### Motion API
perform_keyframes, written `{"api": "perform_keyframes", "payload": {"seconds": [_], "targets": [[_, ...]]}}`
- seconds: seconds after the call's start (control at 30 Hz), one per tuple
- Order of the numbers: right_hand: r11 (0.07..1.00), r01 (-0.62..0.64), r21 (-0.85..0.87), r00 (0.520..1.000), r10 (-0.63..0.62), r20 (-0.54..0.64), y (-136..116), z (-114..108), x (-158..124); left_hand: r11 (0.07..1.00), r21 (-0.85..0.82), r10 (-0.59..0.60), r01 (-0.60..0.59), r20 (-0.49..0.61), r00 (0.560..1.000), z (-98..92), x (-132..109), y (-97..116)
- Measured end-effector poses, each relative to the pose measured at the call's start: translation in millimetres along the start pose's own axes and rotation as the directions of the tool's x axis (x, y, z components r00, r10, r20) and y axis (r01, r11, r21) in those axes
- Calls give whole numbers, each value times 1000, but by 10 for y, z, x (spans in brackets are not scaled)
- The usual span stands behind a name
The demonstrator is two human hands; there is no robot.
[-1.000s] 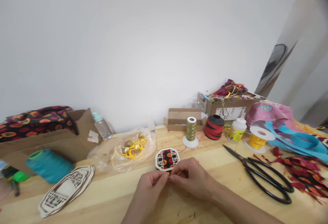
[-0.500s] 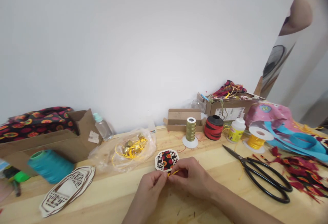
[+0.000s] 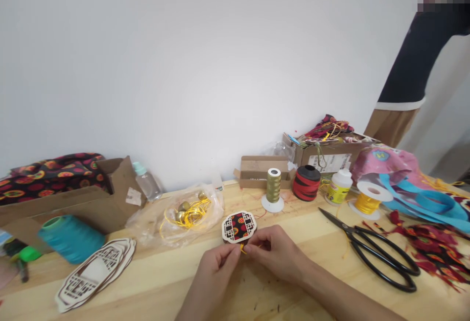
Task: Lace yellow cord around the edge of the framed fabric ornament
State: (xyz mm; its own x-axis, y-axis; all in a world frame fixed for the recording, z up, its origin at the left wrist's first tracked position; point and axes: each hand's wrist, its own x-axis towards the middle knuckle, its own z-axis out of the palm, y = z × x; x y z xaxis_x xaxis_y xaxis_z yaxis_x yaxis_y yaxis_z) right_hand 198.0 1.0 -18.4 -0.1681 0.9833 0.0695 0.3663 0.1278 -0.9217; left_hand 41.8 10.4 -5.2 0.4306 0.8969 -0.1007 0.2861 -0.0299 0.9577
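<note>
A small white lattice-cut ornament (image 3: 239, 226) with a dark red patterned cloth middle lies in front of me. At its lower edge is a short yellow cord (image 3: 245, 249). My left hand (image 3: 219, 266) pinches the cord with thumb and forefinger, close against the ornament. From the other side my right hand (image 3: 273, 252) also has its fingertips closed on the yellow cord. The far ends of the cord are partly hidden by the fingers.
Large black scissors (image 3: 370, 252) lie to the right, by red fabric scraps (image 3: 436, 247). Behind stand a gold thread spool (image 3: 273, 187), a red-black spool (image 3: 306, 184), a glue bottle (image 3: 338, 188) and a yellow cord spool (image 3: 368, 201). Lattice pieces (image 3: 93, 277) lie left. A person (image 3: 414, 61) stands at right.
The ornament has tipped slightly and more of its face shows. My right fingers have shifted a little right along the cord. The person at right has moved into view beside the wall.
</note>
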Motion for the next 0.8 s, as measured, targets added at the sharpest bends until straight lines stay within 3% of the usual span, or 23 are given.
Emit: {"api": "perform_keyframes", "payload": {"seconds": [0.13,0.53,0.8], "targets": [[1000,-1,-22,1000,2,12,-26,-4,-10,994,-94,-42,47,51,998,-1,-10,-2],[994,3,108,1000,-1,-18,10,1,28,995,87,-36,38,-23,999,9,-2,24],[998,28,49,1000,-28,-10,24,20,34,993,115,-20,23,-33,999,16,-18,50]]}}
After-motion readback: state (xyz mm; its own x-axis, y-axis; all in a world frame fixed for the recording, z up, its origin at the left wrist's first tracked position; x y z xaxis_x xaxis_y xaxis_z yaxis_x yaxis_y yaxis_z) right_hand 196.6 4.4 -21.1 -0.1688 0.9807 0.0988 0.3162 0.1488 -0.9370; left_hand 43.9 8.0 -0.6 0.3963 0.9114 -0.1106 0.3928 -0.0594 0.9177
